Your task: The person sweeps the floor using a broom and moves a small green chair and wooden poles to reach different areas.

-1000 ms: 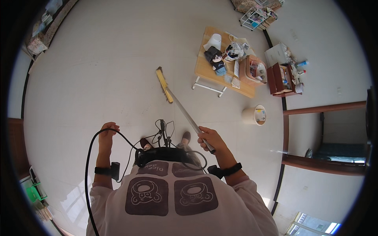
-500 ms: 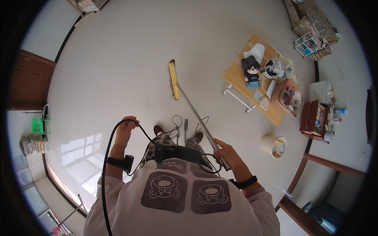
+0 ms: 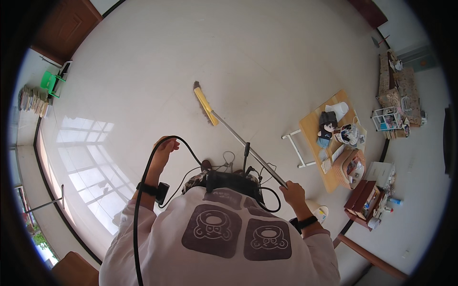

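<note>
My right hand [image 3: 292,192] is wrapped around the upper end of a mop's metal pole [image 3: 243,141]. The pole slants away to the left, down to the mop head [image 3: 204,103], a long yellow bar edged with grey-brown fringe that lies on the floor. Off to the left, my left hand [image 3: 164,149] is raised with its fingers loosely bent and apart, and I see nothing held in it. A black cable [image 3: 137,224] arcs in front of that hand and runs to the black pack [image 3: 231,183] at my waist.
To the right stands a wooden table [image 3: 310,125] on white legs, bearing a doll, a basket and other items. A pale bin [image 3: 317,209] sits beside my right forearm. A green chair [image 3: 49,82] and stacked books [image 3: 34,101] line the left wall.
My view has turned to the left, so the table sits lower and farther right. The mop's pole now slants more, and my right hand has swung outward to the right, still gripping it.
</note>
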